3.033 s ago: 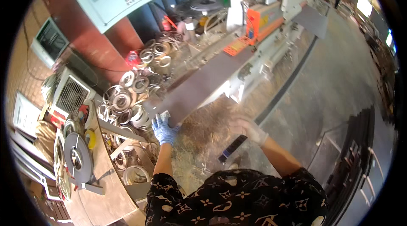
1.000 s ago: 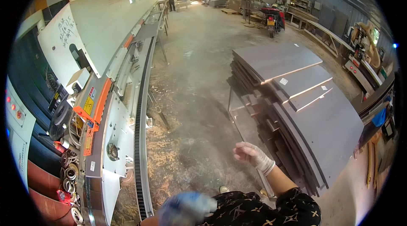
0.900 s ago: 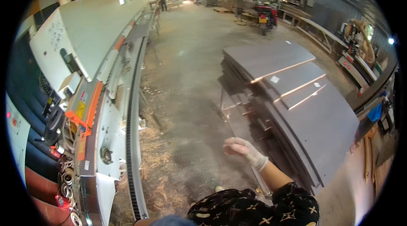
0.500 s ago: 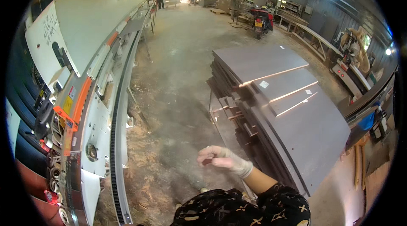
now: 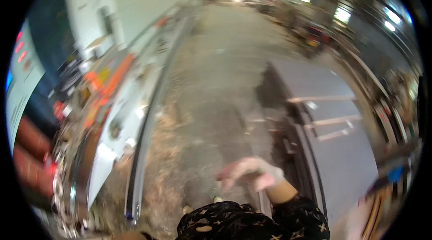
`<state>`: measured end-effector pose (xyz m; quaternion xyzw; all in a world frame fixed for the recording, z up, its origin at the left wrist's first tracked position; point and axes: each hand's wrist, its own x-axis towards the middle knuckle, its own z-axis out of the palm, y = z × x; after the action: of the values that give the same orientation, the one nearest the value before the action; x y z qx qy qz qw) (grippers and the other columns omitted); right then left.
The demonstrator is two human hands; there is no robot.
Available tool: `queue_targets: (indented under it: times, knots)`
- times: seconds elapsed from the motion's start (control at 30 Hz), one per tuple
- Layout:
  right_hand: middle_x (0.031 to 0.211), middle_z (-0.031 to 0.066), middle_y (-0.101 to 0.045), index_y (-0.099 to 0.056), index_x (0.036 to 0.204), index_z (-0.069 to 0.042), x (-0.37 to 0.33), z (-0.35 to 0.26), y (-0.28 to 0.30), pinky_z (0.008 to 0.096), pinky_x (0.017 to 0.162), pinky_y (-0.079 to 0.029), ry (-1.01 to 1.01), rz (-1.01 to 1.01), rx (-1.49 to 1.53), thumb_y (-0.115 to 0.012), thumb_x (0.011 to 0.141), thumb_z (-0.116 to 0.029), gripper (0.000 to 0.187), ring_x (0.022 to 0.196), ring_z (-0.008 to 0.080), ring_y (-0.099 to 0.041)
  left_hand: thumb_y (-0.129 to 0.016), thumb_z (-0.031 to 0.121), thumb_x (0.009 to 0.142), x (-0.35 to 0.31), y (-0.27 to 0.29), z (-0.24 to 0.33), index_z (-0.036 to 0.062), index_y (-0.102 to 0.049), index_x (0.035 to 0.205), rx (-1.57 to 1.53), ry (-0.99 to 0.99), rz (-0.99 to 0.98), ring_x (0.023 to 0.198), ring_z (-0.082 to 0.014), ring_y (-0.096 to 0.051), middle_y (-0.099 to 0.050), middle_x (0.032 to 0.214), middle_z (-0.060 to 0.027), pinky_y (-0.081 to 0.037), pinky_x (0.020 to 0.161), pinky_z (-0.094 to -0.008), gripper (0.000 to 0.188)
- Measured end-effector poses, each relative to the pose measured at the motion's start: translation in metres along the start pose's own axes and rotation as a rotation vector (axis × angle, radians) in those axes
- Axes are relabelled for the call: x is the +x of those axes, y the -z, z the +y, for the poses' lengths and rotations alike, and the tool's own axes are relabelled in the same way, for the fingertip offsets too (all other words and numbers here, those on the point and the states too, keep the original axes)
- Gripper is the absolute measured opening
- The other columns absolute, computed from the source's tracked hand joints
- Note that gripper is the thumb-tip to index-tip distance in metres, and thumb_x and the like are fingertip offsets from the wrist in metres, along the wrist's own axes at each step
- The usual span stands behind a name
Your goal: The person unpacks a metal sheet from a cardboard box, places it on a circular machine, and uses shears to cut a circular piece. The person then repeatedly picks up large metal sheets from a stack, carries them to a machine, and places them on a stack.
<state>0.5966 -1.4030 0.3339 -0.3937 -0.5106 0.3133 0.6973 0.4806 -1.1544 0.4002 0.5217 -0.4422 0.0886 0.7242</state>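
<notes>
Head view, blurred: the person's right hand in a pale glove (image 5: 252, 173) hangs empty above the dusty concrete floor (image 5: 216, 105), fingers loosely spread and gripping nothing. Just to its right lies the stack of flat grey panels (image 5: 333, 150). A long white and orange machine (image 5: 117, 91) runs along the left. The left hand is out of sight.

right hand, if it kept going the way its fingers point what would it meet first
The right hand points left over bare floor; the long machine beyond would probably come first, though blur leaves depth unclear.
</notes>
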Motion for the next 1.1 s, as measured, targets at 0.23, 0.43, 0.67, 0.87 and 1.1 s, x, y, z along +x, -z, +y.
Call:
queue_targets:
  times: [0.23,0.43,0.67,0.87,1.1]
  knots:
    - [0.104,0.0167,-0.062,-0.057,0.109,-0.002,0.067,-0.046,-0.078,0.0473,0.084,-0.045,0.159,-0.521,-0.211,-0.064,0.082,-0.029,0.039,0.093,0.0302,-0.06,-0.053,0.025,0.09,-0.064,-0.009,0.107,0.0079,-0.055,0.079,-0.428,-0.307,-0.423,0.052,-0.0186,-0.057,-0.054,0.063,-0.0041,-0.051,0.051,-0.0308,0.021]
    - [0.097,0.0114,-0.063,-0.06,0.107,-0.006,0.15,0.005,-0.125,0.0394,0.077,-0.048,0.154,-0.95,-0.174,-0.063,0.081,-0.028,0.034,0.082,0.0249,-0.061,-0.05,0.03,0.095,-0.16,-0.029,0.095,0.001,-0.058,0.094,0.164,0.225,0.437,0.067,-0.0156,-0.059,-0.062,0.076,-0.0066,-0.048,0.062,-0.0283,0.031]
    - [0.096,0.0083,-0.063,-0.059,0.11,-0.004,0.134,0.099,-0.077,0.0334,0.076,-0.048,-0.142,-0.435,-0.691,-0.062,0.083,-0.019,0.031,0.081,0.0193,-0.059,-0.069,0.035,0.082,-0.186,-0.008,0.031,0.0022,-0.029,0.135,0.313,0.287,0.543,0.099,-0.0181,-0.053,-0.056,0.111,-0.0107,-0.046,0.086,-0.0307,0.074]
    - [0.094,0.0057,-0.062,-0.058,0.113,-0.002,0.147,0.19,-0.088,0.0281,0.075,-0.048,-0.333,-0.281,-0.737,-0.06,0.085,-0.011,0.03,0.079,0.0145,-0.058,-0.074,0.03,0.078,-0.232,0.019,0.04,-0.0027,-0.027,0.138,0.213,0.42,0.897,0.104,-0.0218,-0.057,-0.052,0.124,-0.018,-0.049,0.089,-0.0357,0.083]
    - [0.101,0.0079,-0.061,-0.053,0.121,-0.003,0.115,0.254,-0.138,0.0263,0.079,-0.046,-0.562,-0.219,-0.341,-0.061,0.085,-0.01,0.037,0.086,0.0103,-0.056,-0.059,0.01,0.088,-0.334,0.012,0.011,0.007,-0.05,0.126,0.383,0.79,1.411,0.084,-0.0124,-0.061,-0.064,0.103,-0.0054,-0.051,0.071,-0.0244,0.039]
